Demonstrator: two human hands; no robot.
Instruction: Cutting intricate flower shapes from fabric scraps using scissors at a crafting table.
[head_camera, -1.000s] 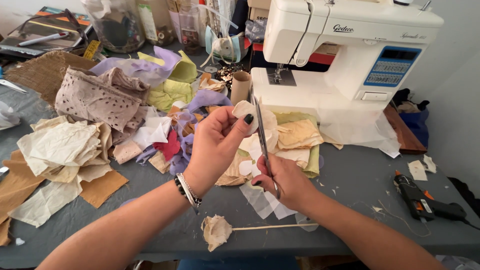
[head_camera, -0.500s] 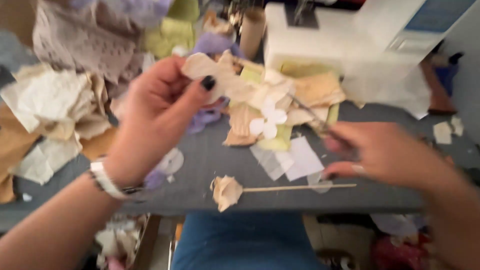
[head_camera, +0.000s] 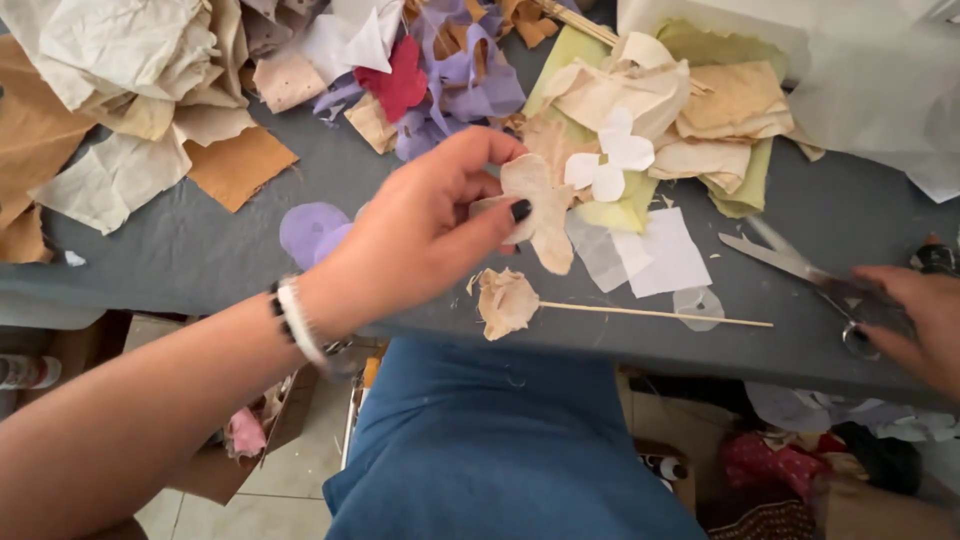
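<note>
Petal: we see a beige paper cutout (head_camera: 538, 205) pinched between thumb and fingers of the left hand (head_camera: 420, 235), held just above the grey table (head_camera: 180, 255), near the middle.
Handling: we judge it light, soft and easy to tear, so best taken by an edge lobe.
Right hand: our right hand (head_camera: 915, 315) lies on the scissors (head_camera: 800, 265) at the right; we cannot tell whether the fingers are closed around the handles.
Near edge: a paper bud on a stick (head_camera: 600, 308) lies just below the petal.
Far side: a white flower (head_camera: 610, 165) rests on scraps (head_camera: 130, 90).
Hidden: the scissor handles are covered and blurred; the right hand is cut off by the frame.
</note>
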